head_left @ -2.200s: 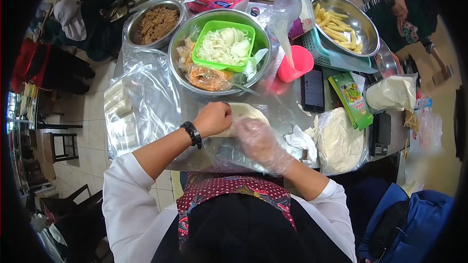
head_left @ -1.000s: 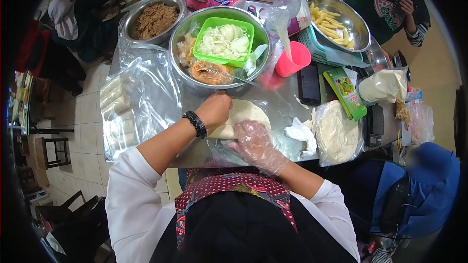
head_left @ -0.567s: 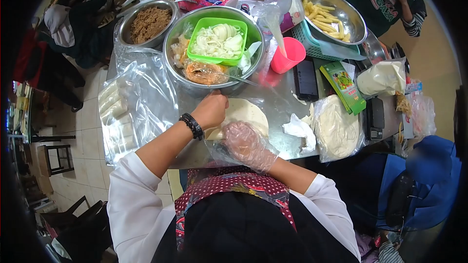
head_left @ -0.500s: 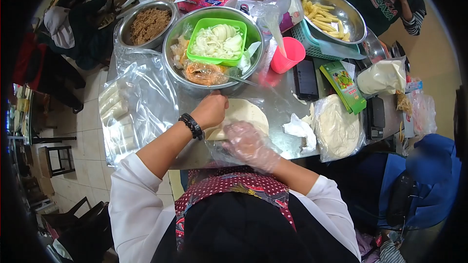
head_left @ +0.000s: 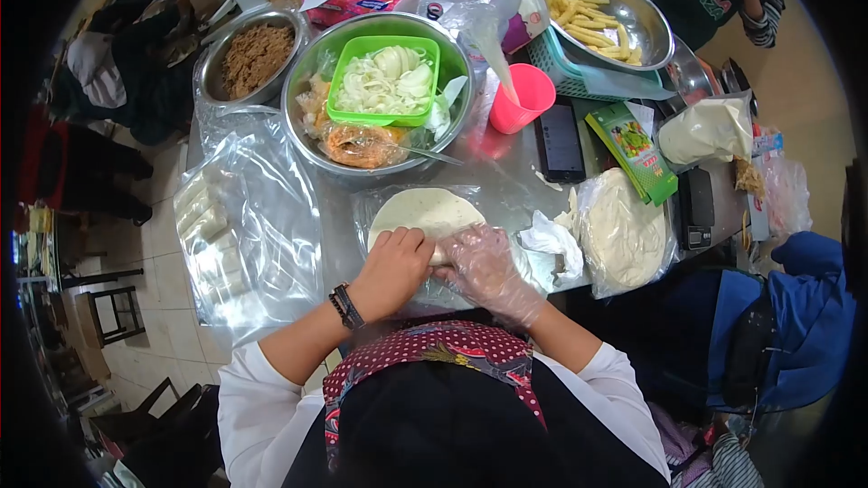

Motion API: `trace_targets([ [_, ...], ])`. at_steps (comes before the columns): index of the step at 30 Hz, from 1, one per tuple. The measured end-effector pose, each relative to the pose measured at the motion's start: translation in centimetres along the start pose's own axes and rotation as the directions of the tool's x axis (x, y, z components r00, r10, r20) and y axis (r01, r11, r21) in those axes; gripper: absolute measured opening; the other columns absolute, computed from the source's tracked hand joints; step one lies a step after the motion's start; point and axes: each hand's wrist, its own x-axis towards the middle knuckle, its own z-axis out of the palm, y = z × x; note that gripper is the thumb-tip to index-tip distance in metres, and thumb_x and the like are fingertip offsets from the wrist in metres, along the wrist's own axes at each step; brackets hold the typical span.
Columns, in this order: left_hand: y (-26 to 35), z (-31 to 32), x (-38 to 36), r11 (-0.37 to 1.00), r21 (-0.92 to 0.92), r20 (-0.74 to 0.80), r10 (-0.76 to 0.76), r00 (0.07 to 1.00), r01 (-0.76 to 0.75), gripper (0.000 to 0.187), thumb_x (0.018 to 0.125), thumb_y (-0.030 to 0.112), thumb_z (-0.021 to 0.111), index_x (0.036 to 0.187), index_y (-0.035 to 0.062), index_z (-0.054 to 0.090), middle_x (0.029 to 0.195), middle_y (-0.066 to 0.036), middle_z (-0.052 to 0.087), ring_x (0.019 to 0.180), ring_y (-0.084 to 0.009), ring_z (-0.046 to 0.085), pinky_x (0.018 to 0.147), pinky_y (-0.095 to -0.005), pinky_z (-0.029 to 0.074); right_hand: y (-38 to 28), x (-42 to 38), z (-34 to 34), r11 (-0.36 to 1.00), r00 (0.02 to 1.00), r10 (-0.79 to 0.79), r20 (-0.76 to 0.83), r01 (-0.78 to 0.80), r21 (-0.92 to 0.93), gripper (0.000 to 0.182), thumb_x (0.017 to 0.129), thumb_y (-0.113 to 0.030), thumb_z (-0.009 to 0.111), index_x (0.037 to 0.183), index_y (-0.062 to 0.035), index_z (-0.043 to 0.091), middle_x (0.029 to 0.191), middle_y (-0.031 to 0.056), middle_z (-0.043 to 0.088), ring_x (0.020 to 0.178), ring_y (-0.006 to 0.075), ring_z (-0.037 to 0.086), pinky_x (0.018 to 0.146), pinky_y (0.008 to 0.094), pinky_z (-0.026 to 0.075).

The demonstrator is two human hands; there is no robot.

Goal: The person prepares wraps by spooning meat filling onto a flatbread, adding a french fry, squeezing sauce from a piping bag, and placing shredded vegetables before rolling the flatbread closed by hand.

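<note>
A round flat tortilla lies on clear plastic at the table's near side, its near edge bent up under my fingers. My bare left hand, with a dark bracelet at the wrist, curls its fingers over that edge. Beside it my right hand, in a clear plastic glove, grips the same edge with bent fingers. Whatever lies inside the fold is hidden by my hands. To the right sits a bagged stack of tortillas, with crumpled white tissue between it and my right hand.
Beyond the tortilla stands a steel bowl holding a green tub of sliced onion. Left are wrapped rolls on plastic sheeting and a bowl of brown filling. A pink cup, phone and bowl of fries stand right.
My left hand has come back from beyond the tortilla to its near edge. My right hand has shifted slightly right and now grips that edge, which is folded up.
</note>
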Motion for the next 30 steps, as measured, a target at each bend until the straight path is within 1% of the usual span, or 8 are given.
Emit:
trace_targets([
  [6, 0.9, 1.6, 0.5, 0.993, -0.115, -0.136, -0.003, 0.991, -0.012, 0.036, 0.071, 0.012, 0.067, 0.102, 0.0003, 0.054, 0.094, -0.013, 0.053, 0.089, -0.0307, 0.052, 0.077, -0.0397, 0.042, -0.7, -3.4, -3.1, 0.743, 0.803, 0.547, -0.238, -0.335, 0.579, 0.024, 0.085, -0.010, 0.062, 0.108, -0.0052, 0.057, 0.091, 0.0063, 0.060, 0.080, 0.0180, 0.059, 0.068, 0.0308, 0.048],
  [8, 0.7, 2.1, 0.6, 0.987, -0.153, -0.209, 0.025, 0.978, -0.058, 0.037, 0.067, 0.010, 0.069, 0.098, -0.0002, 0.054, 0.088, -0.016, 0.054, 0.084, -0.0359, 0.054, 0.073, -0.0438, 0.044, -0.4, -5.0, -1.8, -0.085, 0.681, 0.656, 0.324, -0.360, 0.929, 0.030, 0.090, -0.014, 0.059, 0.118, -0.0069, 0.050, 0.084, 0.0040, 0.060, 0.069, 0.0109, 0.058, 0.056, 0.0248, 0.048],
  [14, 1.0, 2.3, 0.5, 0.978, -0.206, -0.233, -0.031, 0.972, -0.019, 0.037, 0.069, 0.010, 0.068, 0.102, -0.0009, 0.055, 0.093, -0.018, 0.056, 0.087, -0.0375, 0.053, 0.075, -0.0456, 0.044, -1.1, -4.2, -0.4, -0.016, 0.562, 0.714, 0.417, -0.582, 0.813, 0.043, 0.090, -0.019, 0.060, 0.124, -0.0019, 0.040, 0.074, 0.0053, 0.058, 0.059, 0.0128, 0.057, 0.050, 0.0241, 0.046],
  [16, 0.9, 2.5, 0.6, 0.978, -0.208, -0.246, -0.063, 0.967, 0.011, 0.035, 0.070, 0.010, 0.067, 0.101, -0.0012, 0.055, 0.094, -0.019, 0.056, 0.089, -0.0384, 0.053, 0.076, -0.0458, 0.044, -1.8, -4.4, -0.3, 0.806, 0.796, 0.533, -0.288, -0.375, 0.457, 0.044, 0.087, -0.018, 0.063, 0.122, -0.0014, 0.044, 0.072, 0.0083, 0.058, 0.062, 0.0192, 0.059, 0.056, 0.0310, 0.047],
  [17, 0.8, 2.6, 0.5, 0.978, -0.210, -0.246, -0.059, 0.967, 0.007, 0.035, 0.070, 0.010, 0.067, 0.101, -0.0012, 0.055, 0.094, -0.019, 0.056, 0.089, -0.0384, 0.053, 0.076, -0.0458, 0.044, -2.3, -5.0, -0.7, 0.913, 0.824, 0.405, -0.395, -0.390, 0.122, 0.045, 0.080, -0.016, 0.068, 0.118, -0.0027, 0.048, 0.078, 0.0098, 0.059, 0.067, 0.0248, 0.060, 0.062, 0.0365, 0.046],
  [20, 0.5, 2.6, 0.2, 0.987, -0.162, -0.200, -0.029, 0.979, -0.004, 0.038, 0.077, 0.015, 0.065, 0.109, -0.0008, 0.055, 0.101, -0.014, 0.053, 0.094, -0.0300, 0.051, 0.078, -0.0391, 0.042, -2.4, -7.2, -1.2, 0.995, 0.971, 0.030, -0.235, -0.052, -0.087, 0.045, 0.075, -0.016, 0.073, 0.114, -0.0054, 0.053, 0.088, 0.0092, 0.061, 0.077, 0.0250, 0.060, 0.067, 0.0369, 0.047],
  [24, 0.4, 1.5, 0.6, 0.977, -0.214, -0.164, -0.018, 0.986, -0.017, 0.032, 0.078, 0.013, 0.063, 0.106, -0.0029, 0.057, 0.098, -0.016, 0.053, 0.092, -0.0324, 0.051, 0.077, -0.0405, 0.043, -3.4, -5.8, -1.4, 0.999, 0.990, -0.035, -0.140, 0.029, -0.039, 0.047, 0.069, -0.016, 0.074, 0.111, -0.0067, 0.058, 0.106, 0.0104, 0.059, 0.095, 0.0258, 0.057, 0.080, 0.0370, 0.047],
  [30, -0.6, 1.4, 0.8, 0.960, -0.276, -0.131, 0.005, 0.991, -0.042, 0.029, 0.079, 0.010, 0.064, 0.104, -0.0037, 0.059, 0.095, -0.017, 0.054, 0.090, -0.0341, 0.052, 0.079, -0.0411, 0.043, -0.7, -5.1, 1.5, 0.965, 0.964, -0.254, -0.080, 0.258, 0.045, 0.037, 0.071, -0.008, 0.063, 0.108, -0.0046, 0.061, 0.087, 0.0084, 0.056, 0.082, 0.0264, 0.056, 0.071, 0.0392, 0.046],
])
